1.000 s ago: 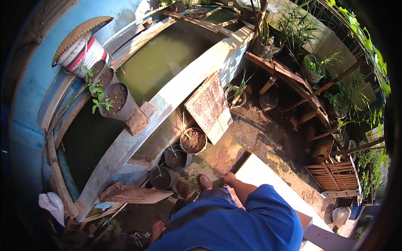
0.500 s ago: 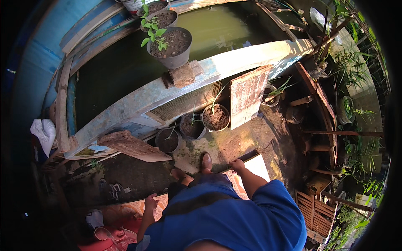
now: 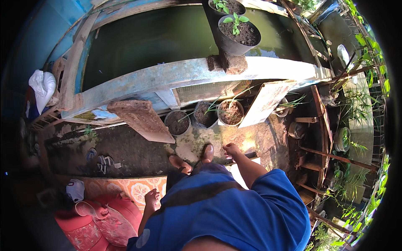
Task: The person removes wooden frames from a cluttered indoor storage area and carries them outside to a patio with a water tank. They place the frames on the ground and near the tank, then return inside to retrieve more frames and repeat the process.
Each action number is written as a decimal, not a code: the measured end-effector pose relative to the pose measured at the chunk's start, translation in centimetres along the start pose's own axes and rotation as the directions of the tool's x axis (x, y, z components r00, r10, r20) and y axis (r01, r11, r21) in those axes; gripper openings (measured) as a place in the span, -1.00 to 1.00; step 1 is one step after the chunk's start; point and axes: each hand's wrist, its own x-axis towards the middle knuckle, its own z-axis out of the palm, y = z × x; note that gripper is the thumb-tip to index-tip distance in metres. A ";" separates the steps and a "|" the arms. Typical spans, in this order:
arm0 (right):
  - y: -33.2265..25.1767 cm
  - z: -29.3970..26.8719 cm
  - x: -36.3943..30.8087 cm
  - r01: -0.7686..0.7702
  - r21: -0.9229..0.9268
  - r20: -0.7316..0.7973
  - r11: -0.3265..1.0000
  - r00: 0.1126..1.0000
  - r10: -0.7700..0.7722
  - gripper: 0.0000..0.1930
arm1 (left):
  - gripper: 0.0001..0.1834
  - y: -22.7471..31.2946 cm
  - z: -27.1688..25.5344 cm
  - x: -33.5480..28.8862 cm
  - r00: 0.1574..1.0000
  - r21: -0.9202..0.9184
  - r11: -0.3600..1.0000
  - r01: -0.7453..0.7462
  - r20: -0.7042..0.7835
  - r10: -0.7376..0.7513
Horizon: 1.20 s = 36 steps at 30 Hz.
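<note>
My left hand (image 3: pixel 152 199) hangs low at my left side, beside the red patterned armchair and above the orange tiled floor edge. Its fingers are loosely bent, and nothing shows in them. Further forward, my right hand (image 3: pixel 231 151) is held out past my feet, fingers half curled with small gaps, no held thing visible. Beneath it lies a flat white surface with a dark edge (image 3: pixel 253 155). Ahead stand three pots of soil with thin green shoots: a left pot (image 3: pixel 177 123), a middle pot (image 3: pixel 204 114) and a right pot (image 3: pixel 230 112).
A low blue-white wall (image 3: pixel 150 79) borders a pool of green water (image 3: pixel 146 46). On it, dark seedling pots (image 3: pixel 239 35) stand by a block. Boards lean at left (image 3: pixel 140 119) and right (image 3: pixel 268 100). Sandals (image 3: pixel 104 164) lie left, the red armchair (image 3: pixel 100 221) nearer. Wooden racks (image 3: pixel 322 125) line the right.
My view has shifted, so the pool wall and pots sit differently and more of the armchair shows. My right hand has moved forward, away from the white surface's edge.
</note>
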 end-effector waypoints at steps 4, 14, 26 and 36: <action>-3.1 3.1 -1.4 -0.083 0.006 0.063 0.997 0.995 0.083 -0.57 | -0.54 0.6 -2.5 1.5 0.996 -0.012 0.996 -0.089 0.028 0.090; -12.0 13.2 -3.5 -0.034 -0.297 0.175 0.954 0.981 0.089 -0.62 | -0.46 1.4 -10.9 3.0 0.997 -0.002 1.000 -0.030 -0.064 0.030; -23.0 26.6 -6.2 0.468 -0.682 0.333 0.562 0.883 -0.332 -0.54 | -0.45 -6.9 -16.8 -0.8 0.950 -0.455 0.890 0.020 -0.270 -0.159; -31.9 40.9 -3.2 0.874 -0.468 0.869 -0.131 0.428 -0.247 -0.66 | -0.52 -13.4 -12.4 -6.6 0.845 -0.776 0.628 0.051 -0.302 -0.441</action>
